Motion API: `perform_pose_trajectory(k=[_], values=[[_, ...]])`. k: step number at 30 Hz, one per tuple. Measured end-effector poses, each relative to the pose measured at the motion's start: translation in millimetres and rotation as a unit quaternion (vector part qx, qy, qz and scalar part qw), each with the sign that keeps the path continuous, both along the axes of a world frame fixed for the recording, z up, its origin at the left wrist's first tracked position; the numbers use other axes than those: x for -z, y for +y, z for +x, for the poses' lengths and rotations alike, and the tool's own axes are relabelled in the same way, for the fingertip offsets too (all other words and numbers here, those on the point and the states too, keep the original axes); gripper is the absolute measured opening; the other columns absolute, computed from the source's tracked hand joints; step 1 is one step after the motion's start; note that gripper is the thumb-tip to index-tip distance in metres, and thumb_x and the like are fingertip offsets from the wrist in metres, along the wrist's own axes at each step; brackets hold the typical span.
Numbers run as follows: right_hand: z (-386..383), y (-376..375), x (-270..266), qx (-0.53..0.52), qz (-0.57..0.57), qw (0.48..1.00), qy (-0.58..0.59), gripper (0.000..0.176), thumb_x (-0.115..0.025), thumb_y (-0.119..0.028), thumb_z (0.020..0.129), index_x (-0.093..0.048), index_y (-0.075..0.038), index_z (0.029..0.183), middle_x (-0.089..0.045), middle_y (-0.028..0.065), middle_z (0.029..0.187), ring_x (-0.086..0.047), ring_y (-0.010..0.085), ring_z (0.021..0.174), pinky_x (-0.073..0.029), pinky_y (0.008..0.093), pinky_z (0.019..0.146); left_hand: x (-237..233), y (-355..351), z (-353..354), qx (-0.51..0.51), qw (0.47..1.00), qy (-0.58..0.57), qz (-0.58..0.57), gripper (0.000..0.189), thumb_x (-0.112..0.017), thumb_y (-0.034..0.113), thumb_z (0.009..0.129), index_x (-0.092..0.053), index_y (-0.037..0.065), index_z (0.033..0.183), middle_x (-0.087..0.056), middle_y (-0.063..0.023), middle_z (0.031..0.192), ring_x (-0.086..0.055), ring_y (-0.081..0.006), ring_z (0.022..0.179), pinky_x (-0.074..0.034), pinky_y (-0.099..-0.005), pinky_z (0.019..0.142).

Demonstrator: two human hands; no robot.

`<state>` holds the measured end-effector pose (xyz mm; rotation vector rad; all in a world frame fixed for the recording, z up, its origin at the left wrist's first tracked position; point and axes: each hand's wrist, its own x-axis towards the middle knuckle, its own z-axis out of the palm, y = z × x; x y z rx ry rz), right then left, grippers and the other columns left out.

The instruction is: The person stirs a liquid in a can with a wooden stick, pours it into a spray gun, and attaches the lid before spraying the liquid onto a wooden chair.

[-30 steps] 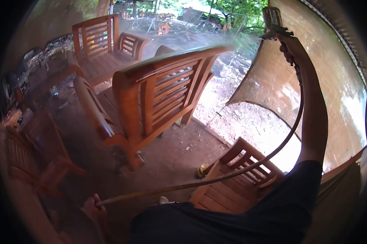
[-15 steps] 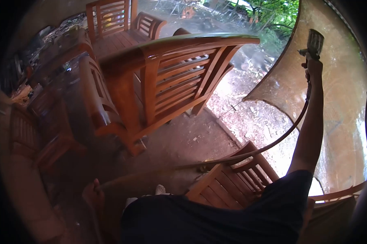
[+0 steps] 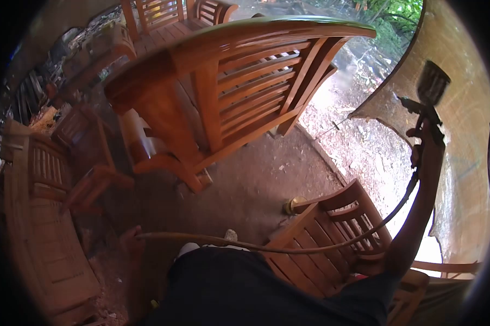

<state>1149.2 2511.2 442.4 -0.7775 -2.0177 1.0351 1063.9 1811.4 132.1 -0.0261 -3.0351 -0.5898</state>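
My right hand (image 3: 427,142) is raised at the right and grips a spray gun (image 3: 428,92) with a cup on top, its nozzle pointing left. A long hose (image 3: 267,249) runs from the gun down across my body to my left hand (image 3: 131,242), which is closed around it low on the left. A glossy orange-brown wooden chair (image 3: 239,87) with a slatted back stands in front of me, well to the left of the gun.
A second slatted chair (image 3: 332,233) sits close by my right side. More wooden chairs stand at the left (image 3: 49,179) and at the back (image 3: 163,16). A brown sheet wall (image 3: 462,108) hangs at the right. Bare dirt floor (image 3: 256,179) lies between the chairs.
My right hand has lowered the spray gun from high up to about shoulder height. The view has tilted down and closer to the front chair. My left hand keeps its hold on the hose.
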Motion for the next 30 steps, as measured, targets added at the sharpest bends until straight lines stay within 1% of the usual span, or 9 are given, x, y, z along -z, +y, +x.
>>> perform_pose_trajectory(k=[3, 10, 14, 15, 18, 21, 23, 26, 30], values=[[11.1, -19.1, 12.7, -0.005, -0.006, 0.998, 0.059, 0.036, -0.05, -0.037, 0.101, -0.057, -0.005, 0.116, -0.069, 0.0092, 0.084, -0.043, 0.0059, 0.035, -0.031, 0.0217, 0.03, 48.0, -13.4, -6.2, -0.006, 0.999, 0.025, -0.035, 0.02, -0.063, 0.017, 0.088, -0.066, 0.002, 0.075, -0.056, -0.0228, 0.065, -0.059, -0.0414, 0.064, -0.045, -0.0445, 0.056], [27.7, -59.7, 89.7, 0.024, -0.082, 0.993, 0.079, 0.037, -0.044, -0.035, 0.103, -0.057, -0.004, 0.119, -0.07, 0.0093, 0.093, -0.044, 0.0047, 0.04, -0.03, 0.0197, 0.035, 107.1, -62.9, 8.0, -0.034, 0.998, -0.027, -0.051, 0.03, -0.061, 0.024, 0.09, -0.064, 0.002, 0.071, -0.058, -0.024, 0.067, -0.06, -0.0435, 0.067, -0.044, -0.0486, 0.057], [25.8, -97.4, 157.7, 0.093, -0.118, 0.983, 0.102, 0.038, -0.044, -0.032, 0.104, -0.065, -0.001, 0.101, -0.06, 0.0047, 0.063, -0.038, 0.0041, 0.038, -0.025, 0.0199, 0.035, 145.8, -117.0, 19.5, -0.031, 0.995, -0.05, -0.079, 0.029, -0.059, 0.025, 0.091, -0.065, 0.001, 0.075, -0.061, -0.0235, 0.073, -0.061, -0.0437, 0.071, -0.045, -0.0503, 0.061], [21.7, -119.8, 161.0, 0.092, -0.12, 0.983, 0.1, 0.038, -0.045, -0.031, 0.103, -0.066, 0.0, 0.096, -0.053, 0.0022, 0.055, -0.039, 0.0039, 0.038, -0.024, 0.0194, 0.035, 148.7, -131.9, 16.5, -0.038, 0.994, -0.062, -0.086, 0.029, -0.059, 0.025, 0.092, -0.065, 0.001, 0.076, -0.062, -0.0234, 0.075, -0.061, -0.0438, 0.072, -0.045, -0.0506, 0.061], [19.6, -158.6, 187.4, 0.094, -0.146, 0.972, 0.156, 0.024, -0.056, -0.021, 0.099, -0.065, 0.001, 0.096, -0.066, 0.0054, 0.074, -0.043, 0.003, 0.04, -0.027, 0.0185, 0.035, 111.9, -138.2, 3.9, -0.088, 0.972, -0.184, -0.12, 0.027, -0.059, 0.024, 0.091, -0.065, 0.001, 0.079, -0.061, -0.0242, 0.078, -0.061, -0.0448, 0.076, -0.045, -0.0504, 0.063], [30.2, -183.5, 214.9, 0.097, -0.167, 0.974, 0.118, 0.021, -0.06, -0.02, 0.097, -0.066, 0.0, 0.095, -0.066, 0.0022, 0.077, -0.043, 0.0011, 0.045, -0.029, 0.0177, 0.038, 110.9, -164.6, -3.3, -0.034, 0.988, -0.093, -0.122, 0.027, -0.059, 0.024, 0.091, -0.066, 0.001, 0.078, -0.061, -0.0249, 0.076, -0.061, -0.0456, 0.075, -0.045, -0.0508, 0.063], [31.9, -200.9, 230.0, 0.089, -0.165, 0.978, 0.094, 0.019, -0.063, -0.019, 0.096, -0.067, -0.001, 0.099, -0.065, -0.0004, 0.077, -0.043, -0.0005, 0.05, -0.031, 0.0171, 0.042, 100.7, -165.2, -12.5, -0.021, 0.988, -0.103, -0.112, 0.029, -0.059, 0.026, 0.09, -0.067, 0.001, 0.077, -0.061, -0.0253, 0.075, -0.061, -0.0458, 0.074, -0.045, -0.0511, 0.063], [30.1, -231.1, 247.5, 0.095, -0.165, 0.978, 0.079, 0.026, -0.06, -0.024, 0.098, -0.069, 0.0, 0.092, -0.064, -0.0008, 0.073, -0.039, -0.0001, 0.044, -0.028, 0.0191, 0.04, 103.5, -186.6, -28.1, 0.001, 0.989, -0.105, -0.105, 0.03, -0.062, 0.028, 0.088, -0.067, 0.001, 0.076, -0.06, -0.0254, 0.072, -0.061, -0.0449, 0.07, -0.045, -0.0501, 0.062], [31.5, -253.6, 243.6, -0.001, -0.235, 0.972, 0.021, 0.024, -0.059, -0.021, 0.098, -0.068, 0.001, 0.098, -0.066, 0.0034, 0.077, -0.041, 0.0004, 0.045, -0.03, 0.0185, 0.04, 95.7, -198.4, -46.9, 0.02, 0.988, -0.08, -0.133, 0.036, -0.059, 0.032, 0.09, -0.067, 0.002, 0.073, -0.061, -0.0245, 0.072, -0.061, -0.0452, 0.071, -0.044, -0.052, 0.063]])
